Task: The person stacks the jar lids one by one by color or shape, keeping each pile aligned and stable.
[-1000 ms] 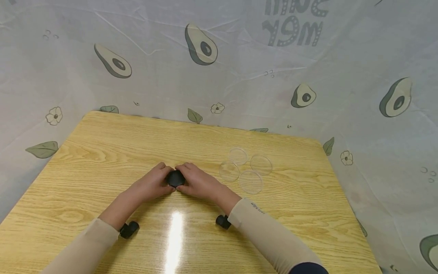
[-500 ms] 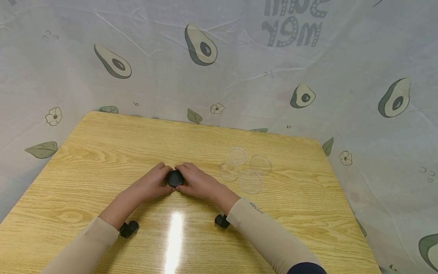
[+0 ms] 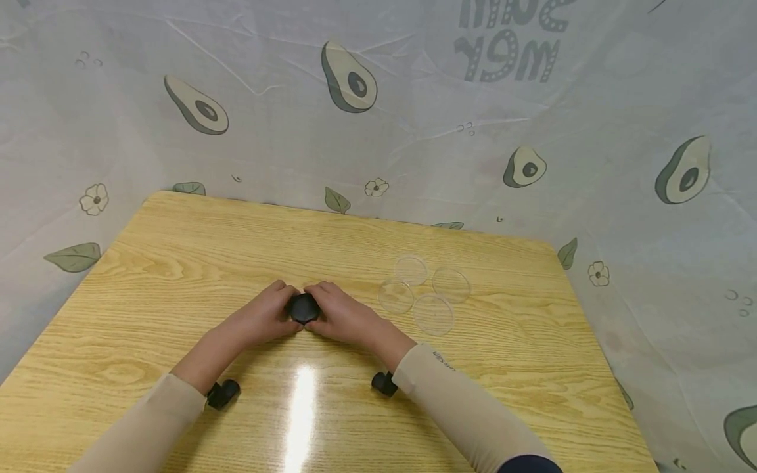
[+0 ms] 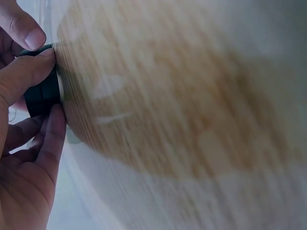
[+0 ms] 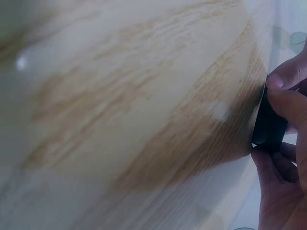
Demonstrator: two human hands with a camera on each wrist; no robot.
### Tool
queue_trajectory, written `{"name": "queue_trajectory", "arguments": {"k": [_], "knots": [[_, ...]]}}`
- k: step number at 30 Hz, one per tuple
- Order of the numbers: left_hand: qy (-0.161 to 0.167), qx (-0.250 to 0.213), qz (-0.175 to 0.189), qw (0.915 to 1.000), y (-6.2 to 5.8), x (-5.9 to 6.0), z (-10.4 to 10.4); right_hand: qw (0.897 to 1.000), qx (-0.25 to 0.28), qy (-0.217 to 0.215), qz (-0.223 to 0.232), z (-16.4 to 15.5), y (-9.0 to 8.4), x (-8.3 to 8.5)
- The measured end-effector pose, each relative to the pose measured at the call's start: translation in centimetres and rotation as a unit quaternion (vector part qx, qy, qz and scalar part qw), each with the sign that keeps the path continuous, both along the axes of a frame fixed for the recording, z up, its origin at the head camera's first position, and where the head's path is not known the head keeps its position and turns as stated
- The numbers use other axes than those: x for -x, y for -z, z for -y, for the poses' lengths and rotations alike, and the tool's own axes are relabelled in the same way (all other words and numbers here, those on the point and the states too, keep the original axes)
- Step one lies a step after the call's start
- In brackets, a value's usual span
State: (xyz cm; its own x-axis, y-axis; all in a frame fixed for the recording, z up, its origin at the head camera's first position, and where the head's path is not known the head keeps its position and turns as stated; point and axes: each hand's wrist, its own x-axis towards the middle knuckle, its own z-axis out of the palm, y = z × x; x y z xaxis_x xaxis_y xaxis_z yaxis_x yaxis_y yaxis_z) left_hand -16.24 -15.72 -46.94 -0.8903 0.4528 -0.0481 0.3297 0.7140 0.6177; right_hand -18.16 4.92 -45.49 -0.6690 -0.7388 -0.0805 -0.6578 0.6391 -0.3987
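A short, round, black object (image 3: 304, 307) with a flat top sits on the wooden table between the two hands. My left hand (image 3: 269, 316) grips its left side, thumb at the near edge and fingers at the far edge. From the right, my right hand (image 3: 343, 315) holds the opposite side the same way, and the two thumbs nearly meet. In the left wrist view the dark side wall of the black object (image 4: 44, 93) shows between thumb and fingers, right at the tabletop. The right wrist view shows the black object (image 5: 269, 125) pinched likewise.
Several thin clear discs (image 3: 434, 314) lie in a cluster on the table (image 3: 520, 368) to the right of the hands. Behind hangs a pale cloth (image 3: 414, 151) printed with avocados. Small black cameras (image 3: 223, 394) are strapped below both wrists.
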Motion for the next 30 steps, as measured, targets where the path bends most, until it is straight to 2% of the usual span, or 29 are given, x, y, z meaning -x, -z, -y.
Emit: {"name": "queue_trajectory", "arguments": {"k": [8, 12, 15, 22, 30], "knots": [[-0.005, 0.003, -0.016, 0.9999, -0.1, -0.1, 0.0, 0.999, 0.021, 0.019, 0.021, -0.6, 0.2, -0.1], [-0.007, 0.005, -0.026, 0.9996, -0.2, -0.2, 0.0, 0.997, 0.042, 0.055, 0.043, -1.8, 0.1, -0.1], [-0.010, 0.007, -0.019, 0.9997, -0.2, -0.2, 0.0, 0.993, 0.058, 0.089, 0.052, -3.5, -0.1, -0.1], [-0.008, 0.010, -0.001, 0.9999, -0.3, -0.2, -0.1, 0.983, 0.066, 0.168, 0.025, -8.0, -0.3, -0.1], [-0.006, 0.011, -0.005, 0.9999, 0.0, -0.2, -0.1, 0.974, 0.052, 0.219, -0.010, -11.6, -0.3, 0.4]]}}
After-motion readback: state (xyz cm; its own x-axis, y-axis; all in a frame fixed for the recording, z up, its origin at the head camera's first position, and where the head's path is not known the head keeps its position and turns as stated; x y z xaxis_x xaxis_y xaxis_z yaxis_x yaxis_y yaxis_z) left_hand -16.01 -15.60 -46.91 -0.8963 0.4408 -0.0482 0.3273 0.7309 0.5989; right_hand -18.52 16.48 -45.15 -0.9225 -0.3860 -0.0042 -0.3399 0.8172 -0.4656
